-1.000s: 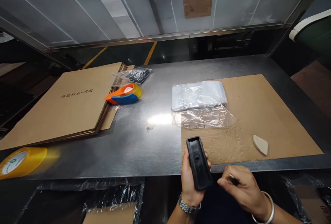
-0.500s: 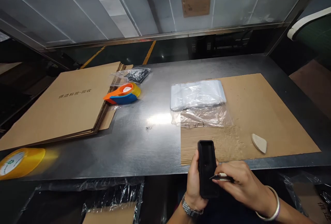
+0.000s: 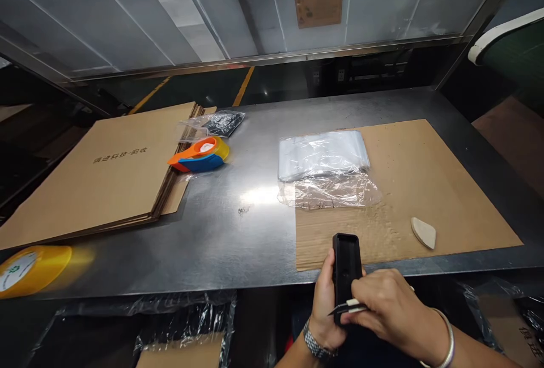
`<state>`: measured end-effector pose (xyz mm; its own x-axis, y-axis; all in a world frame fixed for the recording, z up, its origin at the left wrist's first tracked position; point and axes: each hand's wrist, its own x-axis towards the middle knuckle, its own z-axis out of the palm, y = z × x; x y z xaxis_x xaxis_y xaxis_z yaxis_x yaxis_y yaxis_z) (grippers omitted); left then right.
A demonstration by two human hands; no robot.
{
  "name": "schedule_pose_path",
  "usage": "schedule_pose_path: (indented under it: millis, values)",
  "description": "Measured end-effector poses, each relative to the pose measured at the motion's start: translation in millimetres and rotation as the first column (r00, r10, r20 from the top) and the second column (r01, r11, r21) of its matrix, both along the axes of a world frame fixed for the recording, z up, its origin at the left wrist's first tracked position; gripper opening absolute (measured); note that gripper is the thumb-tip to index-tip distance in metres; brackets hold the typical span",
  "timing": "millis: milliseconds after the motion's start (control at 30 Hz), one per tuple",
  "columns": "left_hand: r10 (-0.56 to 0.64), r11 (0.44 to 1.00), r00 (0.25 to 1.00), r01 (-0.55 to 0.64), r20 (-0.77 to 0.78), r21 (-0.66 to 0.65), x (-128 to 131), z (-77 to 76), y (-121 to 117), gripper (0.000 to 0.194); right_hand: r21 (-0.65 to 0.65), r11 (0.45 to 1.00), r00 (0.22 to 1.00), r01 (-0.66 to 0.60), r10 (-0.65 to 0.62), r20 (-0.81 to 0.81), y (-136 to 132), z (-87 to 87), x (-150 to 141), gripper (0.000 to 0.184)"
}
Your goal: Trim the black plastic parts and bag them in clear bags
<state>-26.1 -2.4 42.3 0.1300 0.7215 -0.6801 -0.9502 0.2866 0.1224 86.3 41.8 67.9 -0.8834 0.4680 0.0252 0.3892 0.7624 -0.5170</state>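
Observation:
My left hand (image 3: 325, 294) is wrapped around a long black plastic housing (image 3: 347, 257), its hollow side facing up toward me. In my right hand (image 3: 386, 303) is a slim dark pointed tool (image 3: 340, 309) with a white band. Its tip points left across the lower end of the housing, and I cannot tell whether it touches. The fingers of my right hand hide part of the housing's right side. Both hands are at the table's front edge, just below a flat cardboard sheet (image 3: 408, 187).
Clear plastic bags (image 3: 325, 155) lie stacked on the sheet, left of a beige wedge-shaped pad (image 3: 424, 233). Farther left are an orange-and-blue tape dispenser (image 3: 199, 155), a bagged black item (image 3: 225, 123), stacked cardboard (image 3: 114, 170) and a yellow tape roll (image 3: 38, 266). The table (image 3: 238, 249) is metal.
The housing has turned and shifted slightly right in my left hand. The pointed tool has moved from inside its hollow down and left to its lower end.

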Motion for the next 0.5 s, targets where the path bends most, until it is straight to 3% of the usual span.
schedule_pose_path:
  millis: [300, 400, 500]
  values:
    - [0.048, 0.997, 0.992, -0.054, -0.118, -0.047, 4, -2.8, -8, 0.031, -0.178, 0.983, 0.999, 0.034, -0.029, 0.030, 3, 1.6, -1, 0.030]
    - [-0.047, 0.998, 0.995, 0.044, -0.084, -0.037, 6, -2.3, -12, 0.040, -0.204, 0.976, 0.997, 0.078, -0.079, 0.004, 11, -1.5, 1, 0.034]
    - [-0.154, 0.986, 0.977, 0.143, -0.150, -0.080, 9, -0.4, -15, 0.052, -0.258, 0.960, 0.993, 0.109, -0.116, -0.012, 22, -3.3, 3, 0.035]
